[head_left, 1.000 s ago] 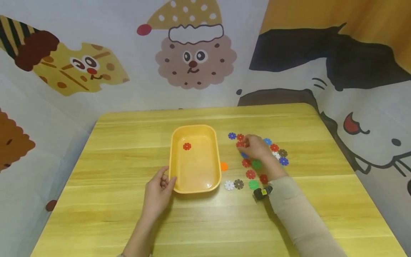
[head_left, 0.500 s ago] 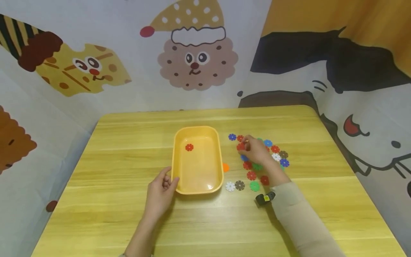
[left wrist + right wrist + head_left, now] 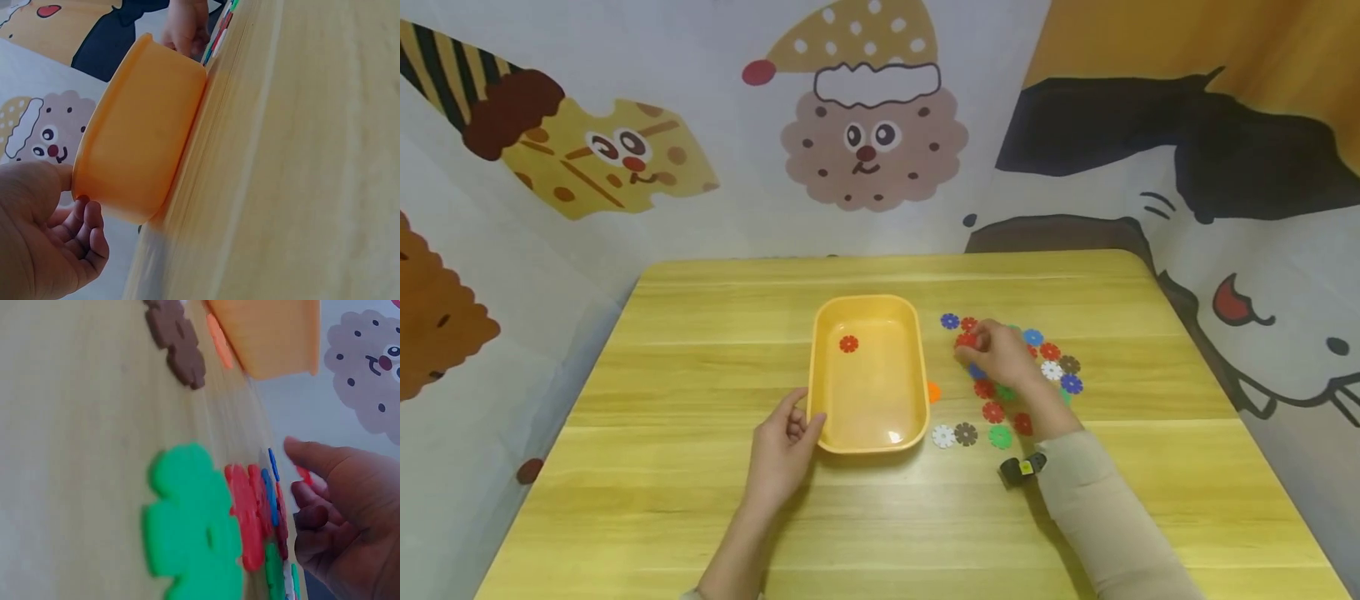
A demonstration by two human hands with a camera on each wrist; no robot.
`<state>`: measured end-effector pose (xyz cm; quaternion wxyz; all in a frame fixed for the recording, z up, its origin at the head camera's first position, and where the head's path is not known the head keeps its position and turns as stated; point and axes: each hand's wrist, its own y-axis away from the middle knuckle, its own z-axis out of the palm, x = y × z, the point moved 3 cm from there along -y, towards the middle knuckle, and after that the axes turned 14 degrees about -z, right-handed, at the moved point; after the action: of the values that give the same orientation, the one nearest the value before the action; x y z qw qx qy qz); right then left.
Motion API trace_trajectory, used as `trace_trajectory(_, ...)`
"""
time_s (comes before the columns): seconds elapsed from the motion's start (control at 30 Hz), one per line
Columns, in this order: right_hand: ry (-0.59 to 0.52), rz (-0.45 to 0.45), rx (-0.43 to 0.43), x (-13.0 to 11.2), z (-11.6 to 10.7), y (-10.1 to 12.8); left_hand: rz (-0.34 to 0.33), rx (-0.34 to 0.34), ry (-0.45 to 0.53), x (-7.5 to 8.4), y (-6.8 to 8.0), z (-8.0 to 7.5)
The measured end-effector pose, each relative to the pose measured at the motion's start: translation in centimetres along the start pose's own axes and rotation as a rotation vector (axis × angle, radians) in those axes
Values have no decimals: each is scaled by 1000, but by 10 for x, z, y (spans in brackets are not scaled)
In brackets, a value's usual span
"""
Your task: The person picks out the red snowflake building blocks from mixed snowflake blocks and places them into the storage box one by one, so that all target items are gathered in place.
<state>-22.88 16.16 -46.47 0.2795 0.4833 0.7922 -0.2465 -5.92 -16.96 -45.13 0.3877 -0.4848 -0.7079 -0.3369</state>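
A pale wood-grain worktop (image 3: 700, 358) fills the middle of the room, with a cartoon-printed cloth (image 3: 737, 200) behind it. The yellow tray (image 3: 868, 453) stands on the worktop, one red flower-shaped piece (image 3: 848, 343) lying inside. More coloured pieces lie spread to the tray's right, the green piece (image 3: 1000, 437) near a black strap-like object (image 3: 1022, 470).

The left hand (image 3: 782, 458) holds the tray's near-left side, thumb at the rim, other fingers curled. The right hand (image 3: 1006, 358) reaches over the spread, fingers nearly closed, pinching a red piece (image 3: 304, 474).
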Motion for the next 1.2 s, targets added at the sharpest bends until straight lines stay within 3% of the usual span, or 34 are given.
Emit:
trace_trajectory(0.2,-69,-54,76,-17,-6,-3,-16,-4,20,0,0,1)
trace_trajectory(0.57,-202,-161,128,-59,-8,-3,-22,-5,17,-1,0,0)
trace_trajectory(0.9,-262,-237,119,-80,8,-7,-21,-5,24,-1,2,-1)
trace_trajectory(1.2,-238,-306,72,-97,21,-11,-11,-19,26,0,3,0)
